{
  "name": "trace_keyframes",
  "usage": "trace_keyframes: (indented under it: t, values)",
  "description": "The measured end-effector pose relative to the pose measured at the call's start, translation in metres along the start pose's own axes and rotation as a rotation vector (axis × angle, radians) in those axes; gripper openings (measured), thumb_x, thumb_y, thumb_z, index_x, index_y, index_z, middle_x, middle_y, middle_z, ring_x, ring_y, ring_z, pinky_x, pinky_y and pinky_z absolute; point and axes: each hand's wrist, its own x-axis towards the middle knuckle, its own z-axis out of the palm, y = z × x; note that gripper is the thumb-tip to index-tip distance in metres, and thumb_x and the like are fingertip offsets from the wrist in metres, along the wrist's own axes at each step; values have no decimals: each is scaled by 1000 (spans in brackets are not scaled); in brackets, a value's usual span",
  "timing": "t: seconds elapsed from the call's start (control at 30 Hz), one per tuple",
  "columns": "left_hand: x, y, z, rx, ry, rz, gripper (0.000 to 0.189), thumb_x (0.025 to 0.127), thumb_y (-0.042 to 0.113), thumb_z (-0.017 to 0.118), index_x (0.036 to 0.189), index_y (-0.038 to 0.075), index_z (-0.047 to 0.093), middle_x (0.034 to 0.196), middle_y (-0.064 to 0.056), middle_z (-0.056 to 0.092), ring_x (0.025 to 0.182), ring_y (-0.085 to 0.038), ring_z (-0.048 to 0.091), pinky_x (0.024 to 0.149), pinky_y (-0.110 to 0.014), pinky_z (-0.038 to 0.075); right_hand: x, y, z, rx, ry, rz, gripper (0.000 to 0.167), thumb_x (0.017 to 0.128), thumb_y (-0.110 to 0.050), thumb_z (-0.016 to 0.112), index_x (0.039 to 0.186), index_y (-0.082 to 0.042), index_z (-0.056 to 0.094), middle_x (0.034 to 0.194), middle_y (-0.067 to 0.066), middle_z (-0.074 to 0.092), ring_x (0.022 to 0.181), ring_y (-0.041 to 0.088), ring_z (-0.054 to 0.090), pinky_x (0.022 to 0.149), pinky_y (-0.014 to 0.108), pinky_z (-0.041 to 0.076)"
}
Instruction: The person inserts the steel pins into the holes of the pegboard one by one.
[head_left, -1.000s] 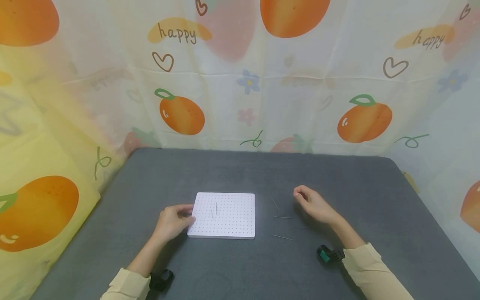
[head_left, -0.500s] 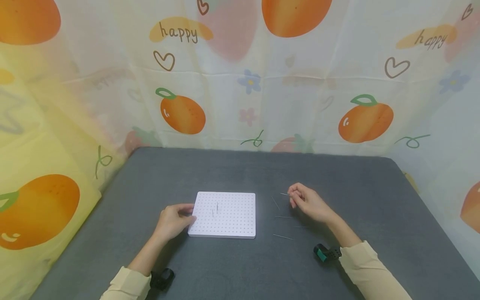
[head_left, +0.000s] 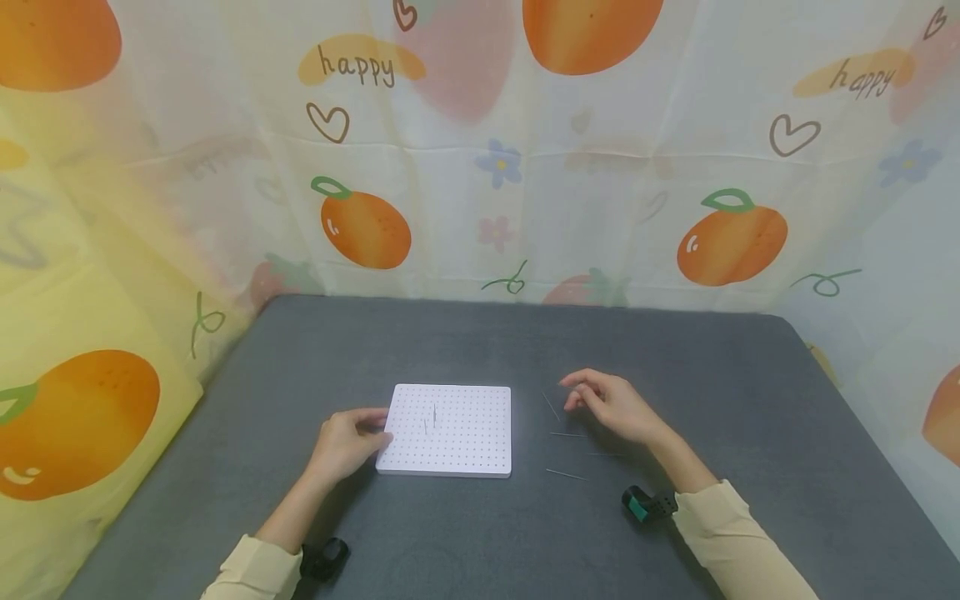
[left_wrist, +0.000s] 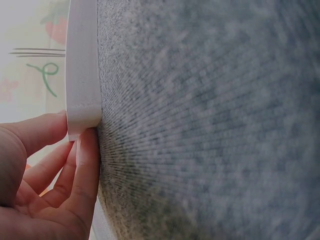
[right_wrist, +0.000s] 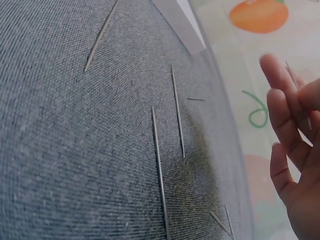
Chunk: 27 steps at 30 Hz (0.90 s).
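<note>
A white perforated board [head_left: 465,437] lies flat on the table, with needles [head_left: 434,415] standing upright in its left half. My left hand [head_left: 347,446] grips the board's left edge, thumb at the upper rim; in the left wrist view the fingertips meet the board's corner [left_wrist: 84,116]. To the right of the board, my right hand [head_left: 618,408] is raised over the table. It pinches a thin metal needle [right_wrist: 292,74] between thumb and fingers, best seen in the right wrist view, with the other fingers loosely bent.
Several loose needles [head_left: 566,474] lie on the grey table [head_left: 465,542] between the board and my right hand; the right wrist view shows a needle [right_wrist: 159,170] up close. A curtain printed with oranges [head_left: 570,208] hangs behind the table's far edge.
My right hand has shifted left toward the board, and its fingers have turned. The needle showed past its fingertips half a second ago. My left hand and the board have stayed put.
</note>
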Motion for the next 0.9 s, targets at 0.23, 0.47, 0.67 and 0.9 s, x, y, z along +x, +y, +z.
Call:
trace_keyframes:
  t: [0.23,0.47,0.67,0.9]
  values:
    - [1,0,0,-4,-2,-5,38,77,10,70,113,1,63,102,-14,67,74,-16,62,57,-28,47,4,5,2,-15,-20,2,22,96,-9,45,113,-3,58,88,5,69,90,22,63,80,35,48]
    - [2,0,1,-7,-1,-4,37,77,9,70,113,2,64,101,-14,67,73,-16,61,57,-27,47,7,10,4,47,-14,16,7,96,-12,46,100,-10,51,88,-2,70,89,16,64,81,36,47]
    - [1,-1,2,-2,8,-6,38,77,9,70,113,1,63,101,-14,67,74,-16,61,56,-26,47,9,1,7,36,1,13,7,96,-16,48,97,-10,49,93,-1,71,103,23,61,81,38,45]
    - [1,-1,1,5,9,0,38,77,9,70,113,1,63,101,-14,67,74,-17,62,57,-26,47,14,-3,13,51,22,53,6,93,-19,53,94,-15,50,93,-5,71,94,18,63,69,32,41]
